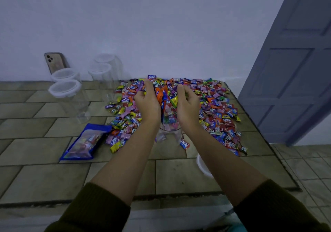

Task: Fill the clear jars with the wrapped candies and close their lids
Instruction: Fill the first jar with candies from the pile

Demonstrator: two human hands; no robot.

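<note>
While both cupped hands press a scoop of bright wrapped candies [165, 97] between the palms, the left hand [147, 102] and right hand [188, 102] hold it directly above the open clear plastic jar [169, 133] just beneath the wrists; parting the palms slowly should keep pieces inside the rim. Beyond the fingertips lies the loose candy heap [218, 110]; far left of the left hand stand four lidded empty jars [66, 88]

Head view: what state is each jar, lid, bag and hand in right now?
Open jar: lid off, partly filled with candies.
Loose lid: lying on the table, right of the jar.
Four spare jars: lidded, empty.
Candy bag: lying flat.
Left hand, right hand: cupped on candies above the jar.
</note>
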